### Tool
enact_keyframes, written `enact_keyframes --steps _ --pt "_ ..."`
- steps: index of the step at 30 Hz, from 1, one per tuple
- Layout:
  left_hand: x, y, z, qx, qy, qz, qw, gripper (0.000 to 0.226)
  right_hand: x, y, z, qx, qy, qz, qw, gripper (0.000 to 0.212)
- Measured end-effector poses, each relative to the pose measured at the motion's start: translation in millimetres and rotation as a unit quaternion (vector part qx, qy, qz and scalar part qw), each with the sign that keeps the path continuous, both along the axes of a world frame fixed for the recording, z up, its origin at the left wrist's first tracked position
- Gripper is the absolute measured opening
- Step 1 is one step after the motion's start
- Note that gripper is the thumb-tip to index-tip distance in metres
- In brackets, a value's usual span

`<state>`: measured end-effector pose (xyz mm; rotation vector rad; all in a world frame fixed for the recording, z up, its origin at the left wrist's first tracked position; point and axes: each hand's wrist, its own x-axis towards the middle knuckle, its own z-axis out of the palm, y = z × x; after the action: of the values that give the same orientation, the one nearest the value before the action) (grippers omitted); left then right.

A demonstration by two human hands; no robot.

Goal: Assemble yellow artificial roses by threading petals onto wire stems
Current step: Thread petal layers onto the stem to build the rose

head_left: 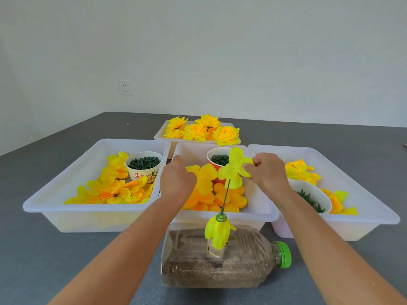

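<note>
Head view: our right hand (267, 170) pinches a petal layer (234, 168) sitting at the tip of the wire stem (225, 195), which runs down toward us; our left hand (177, 179) reaches into the middle tray (259, 208), grip hidden.

Bright, even, soft daylight; faint shadows only; no glare; sharp around both hands, wide-angle bending toward the edges.
</note>
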<state>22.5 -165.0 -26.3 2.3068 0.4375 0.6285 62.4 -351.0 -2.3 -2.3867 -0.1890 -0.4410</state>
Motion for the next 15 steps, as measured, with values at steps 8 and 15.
enact_keyframes --steps 8,15 --pt "-4 -5 -2 0.149 0.093 -0.045 0.983 0.022 -15 -14 -3 0.357 0.122 0.146 0.915 0.012" --pt "-15 -11 39 -0.231 -0.082 -0.244 0.938 0.031 -28 -7 4 0.355 0.109 0.211 0.904 0.012"
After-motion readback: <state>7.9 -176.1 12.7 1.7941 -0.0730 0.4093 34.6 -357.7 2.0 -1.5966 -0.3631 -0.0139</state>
